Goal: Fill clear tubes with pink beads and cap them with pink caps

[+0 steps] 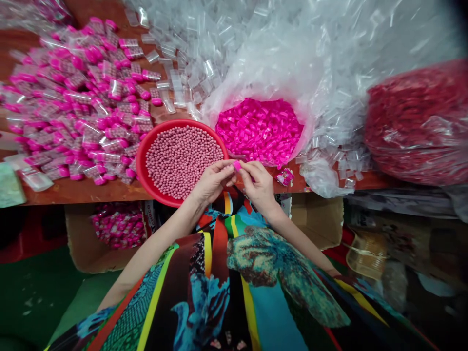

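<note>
Both hands meet at the table's front edge, between a red bowl of small pink balls and an open plastic bag of bright pink caps. A small pink cap sits between their fingertips. My right hand pinches it from the right. My left hand has its fingers closed just beside the bowl's rim, touching the cap; whether it holds anything else is hidden.
Filled, pink-capped containers are heaped at the left. Clear empty containers lie behind. A bag of red pieces stands at the right. Cardboard boxes sit below the table edge.
</note>
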`<state>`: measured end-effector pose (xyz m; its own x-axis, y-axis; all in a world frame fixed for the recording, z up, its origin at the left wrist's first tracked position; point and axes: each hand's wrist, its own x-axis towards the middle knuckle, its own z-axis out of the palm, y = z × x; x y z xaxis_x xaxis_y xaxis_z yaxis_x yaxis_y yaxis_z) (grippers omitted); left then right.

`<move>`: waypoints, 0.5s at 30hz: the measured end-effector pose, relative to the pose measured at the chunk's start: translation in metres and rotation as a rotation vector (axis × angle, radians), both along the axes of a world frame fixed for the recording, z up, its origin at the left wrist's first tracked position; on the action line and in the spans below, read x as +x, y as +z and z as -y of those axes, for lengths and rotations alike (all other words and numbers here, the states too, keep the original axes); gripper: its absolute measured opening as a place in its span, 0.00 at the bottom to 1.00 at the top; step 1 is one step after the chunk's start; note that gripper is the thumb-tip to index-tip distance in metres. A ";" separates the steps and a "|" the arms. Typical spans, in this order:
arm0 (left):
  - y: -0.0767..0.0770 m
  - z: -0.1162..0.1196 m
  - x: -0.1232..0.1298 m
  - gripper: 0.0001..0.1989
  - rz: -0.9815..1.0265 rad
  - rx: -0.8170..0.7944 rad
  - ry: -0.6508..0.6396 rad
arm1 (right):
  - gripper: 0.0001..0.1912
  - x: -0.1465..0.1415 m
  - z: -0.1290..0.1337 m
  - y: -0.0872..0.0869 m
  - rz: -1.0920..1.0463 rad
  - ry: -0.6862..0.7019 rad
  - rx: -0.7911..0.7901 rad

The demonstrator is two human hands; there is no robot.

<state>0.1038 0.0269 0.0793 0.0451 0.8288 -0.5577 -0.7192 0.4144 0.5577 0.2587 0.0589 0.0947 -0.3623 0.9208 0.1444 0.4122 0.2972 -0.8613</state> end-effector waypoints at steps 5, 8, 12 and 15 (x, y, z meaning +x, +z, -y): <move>0.015 0.001 -0.001 0.10 -0.034 0.031 -0.002 | 0.11 0.000 -0.001 0.002 -0.060 -0.041 0.023; 0.018 0.000 0.001 0.07 -0.026 0.016 0.010 | 0.12 -0.006 -0.001 0.003 -0.050 -0.055 0.030; 0.015 -0.001 0.001 0.03 -0.001 0.005 0.032 | 0.16 -0.008 0.001 0.010 0.048 0.047 0.012; 0.012 0.000 -0.003 0.02 0.000 -0.024 0.012 | 0.16 0.000 -0.005 0.015 0.054 0.164 -0.022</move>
